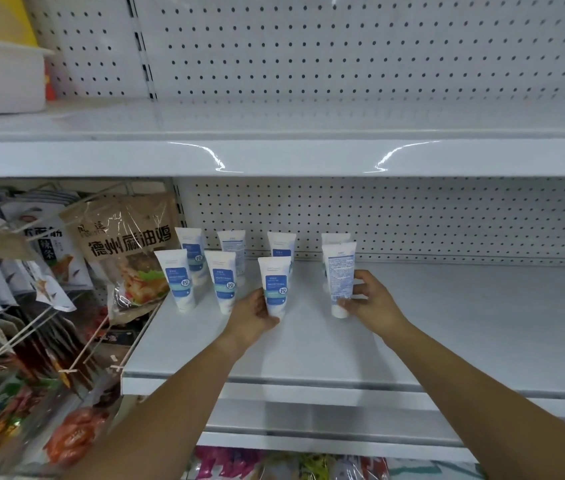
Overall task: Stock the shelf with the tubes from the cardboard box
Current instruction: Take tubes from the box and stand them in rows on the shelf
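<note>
**On the middle shelf: a tube in each hand**

On the white metal shelf (447,323), I see my left hand (251,315) with its fingers (262,303) curled round a white plastic tube with a blue label (276,285), cap down. My right hand (373,301) pinches a second white tube (340,275), its printed back towards me. Six more tubes (222,282) stand upright beside and behind them.

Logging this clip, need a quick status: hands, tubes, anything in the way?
Left hand grips a front-row tube, cap down. Right hand grips the next tube, back label facing camera. Six more tubes stand on the shelf. Nothing in the way.
</note>
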`<action>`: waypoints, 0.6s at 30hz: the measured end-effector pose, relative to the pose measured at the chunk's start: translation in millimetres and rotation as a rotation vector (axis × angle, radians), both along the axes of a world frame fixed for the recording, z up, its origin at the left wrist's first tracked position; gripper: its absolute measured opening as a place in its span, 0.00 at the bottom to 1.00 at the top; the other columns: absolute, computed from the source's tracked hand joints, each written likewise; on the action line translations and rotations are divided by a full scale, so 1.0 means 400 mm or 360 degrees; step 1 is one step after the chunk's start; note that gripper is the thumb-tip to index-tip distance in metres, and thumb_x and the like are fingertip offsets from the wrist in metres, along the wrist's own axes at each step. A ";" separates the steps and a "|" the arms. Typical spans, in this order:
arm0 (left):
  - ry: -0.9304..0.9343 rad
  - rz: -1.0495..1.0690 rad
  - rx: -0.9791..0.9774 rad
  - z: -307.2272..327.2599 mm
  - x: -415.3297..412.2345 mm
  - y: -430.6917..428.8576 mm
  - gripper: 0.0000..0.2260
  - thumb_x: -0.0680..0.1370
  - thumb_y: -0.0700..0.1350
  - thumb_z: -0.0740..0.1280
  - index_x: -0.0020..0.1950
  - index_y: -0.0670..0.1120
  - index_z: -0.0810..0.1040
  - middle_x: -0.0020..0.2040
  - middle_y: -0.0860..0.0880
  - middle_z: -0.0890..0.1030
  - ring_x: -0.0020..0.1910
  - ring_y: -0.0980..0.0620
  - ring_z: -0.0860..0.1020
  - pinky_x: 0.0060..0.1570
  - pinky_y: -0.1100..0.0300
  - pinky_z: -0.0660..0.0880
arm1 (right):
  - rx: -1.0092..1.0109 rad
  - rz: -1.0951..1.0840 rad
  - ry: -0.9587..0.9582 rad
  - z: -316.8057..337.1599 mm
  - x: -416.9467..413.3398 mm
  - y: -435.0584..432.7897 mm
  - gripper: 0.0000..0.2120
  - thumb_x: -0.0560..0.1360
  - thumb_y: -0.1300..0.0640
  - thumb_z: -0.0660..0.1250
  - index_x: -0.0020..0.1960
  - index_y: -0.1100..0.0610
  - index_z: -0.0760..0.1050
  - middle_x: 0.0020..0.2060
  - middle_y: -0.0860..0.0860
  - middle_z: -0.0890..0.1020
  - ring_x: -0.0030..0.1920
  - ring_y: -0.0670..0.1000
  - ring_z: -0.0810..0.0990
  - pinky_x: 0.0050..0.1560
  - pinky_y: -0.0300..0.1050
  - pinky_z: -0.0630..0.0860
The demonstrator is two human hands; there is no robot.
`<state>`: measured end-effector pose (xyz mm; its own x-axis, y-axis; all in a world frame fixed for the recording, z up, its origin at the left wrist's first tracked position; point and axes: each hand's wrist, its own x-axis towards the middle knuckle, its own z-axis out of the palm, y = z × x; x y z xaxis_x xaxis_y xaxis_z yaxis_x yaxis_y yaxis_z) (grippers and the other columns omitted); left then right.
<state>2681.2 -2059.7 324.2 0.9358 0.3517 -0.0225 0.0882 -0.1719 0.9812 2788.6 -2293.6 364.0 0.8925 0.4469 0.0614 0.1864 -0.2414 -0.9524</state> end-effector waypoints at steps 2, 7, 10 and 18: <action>0.0019 -0.0012 -0.0005 0.006 -0.009 -0.003 0.23 0.71 0.28 0.72 0.63 0.45 0.77 0.58 0.48 0.83 0.58 0.51 0.81 0.56 0.64 0.76 | 0.0010 0.0003 -0.0010 0.007 -0.004 -0.003 0.23 0.72 0.63 0.74 0.64 0.56 0.71 0.55 0.52 0.80 0.52 0.51 0.80 0.46 0.38 0.75; 0.0194 0.0183 0.0106 0.032 -0.014 0.010 0.28 0.70 0.36 0.77 0.68 0.49 0.74 0.61 0.49 0.80 0.62 0.49 0.77 0.62 0.58 0.74 | 0.0038 0.0002 -0.0039 0.019 -0.011 -0.007 0.22 0.72 0.63 0.74 0.63 0.56 0.72 0.54 0.52 0.81 0.51 0.49 0.80 0.45 0.35 0.74; 0.0291 0.0278 0.0179 0.060 -0.020 0.019 0.38 0.70 0.42 0.79 0.76 0.43 0.65 0.67 0.45 0.77 0.65 0.49 0.76 0.67 0.53 0.71 | 0.0041 0.0007 -0.0043 0.023 -0.011 -0.005 0.23 0.72 0.63 0.75 0.64 0.55 0.72 0.54 0.52 0.81 0.54 0.52 0.80 0.49 0.40 0.74; 0.0082 0.0516 0.0161 0.153 -0.047 0.009 0.26 0.69 0.45 0.79 0.64 0.44 0.76 0.56 0.46 0.82 0.54 0.49 0.80 0.51 0.61 0.72 | 0.0059 0.0015 -0.0040 0.032 -0.011 -0.006 0.23 0.72 0.62 0.75 0.64 0.55 0.71 0.56 0.53 0.80 0.55 0.54 0.79 0.53 0.45 0.74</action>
<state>2662.3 -2056.2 385.4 0.7737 0.6334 -0.0169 0.2032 -0.2229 0.9534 2784.2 -2295.8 376.6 0.8863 0.4522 0.1001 0.2123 -0.2044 -0.9556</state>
